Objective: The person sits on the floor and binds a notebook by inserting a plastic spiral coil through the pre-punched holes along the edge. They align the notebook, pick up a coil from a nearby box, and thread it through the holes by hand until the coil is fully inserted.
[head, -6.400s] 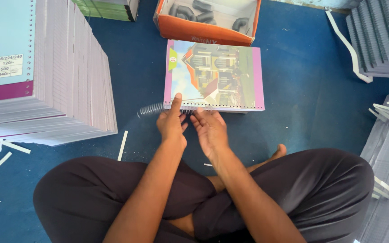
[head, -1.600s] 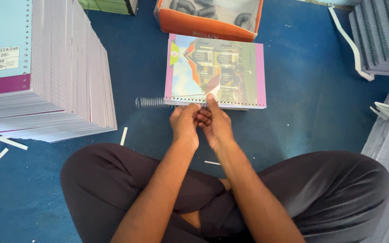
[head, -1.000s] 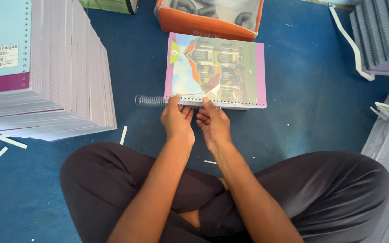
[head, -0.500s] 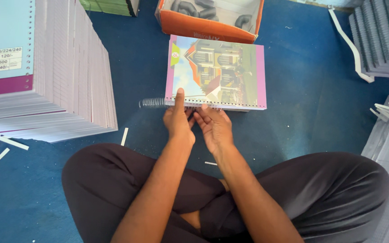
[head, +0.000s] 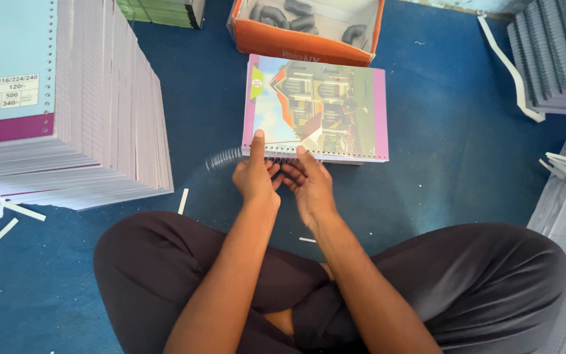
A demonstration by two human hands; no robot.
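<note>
At notebook [head: 316, 108] edge, both hands on spiral [head: 225, 157]

We count one notebook [head: 319, 108] with a picture cover and one wire spiral [head: 227, 157] at its near left corner. Beyond the notebook sits one orange box [head: 306, 42]. Left of the notebook stands one tall stack of covers [head: 60, 105].

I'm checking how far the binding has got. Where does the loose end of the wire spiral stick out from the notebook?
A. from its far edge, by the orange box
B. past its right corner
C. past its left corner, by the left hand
C: the spiral juts out past the notebook's near left corner, beside the left hand.
</note>
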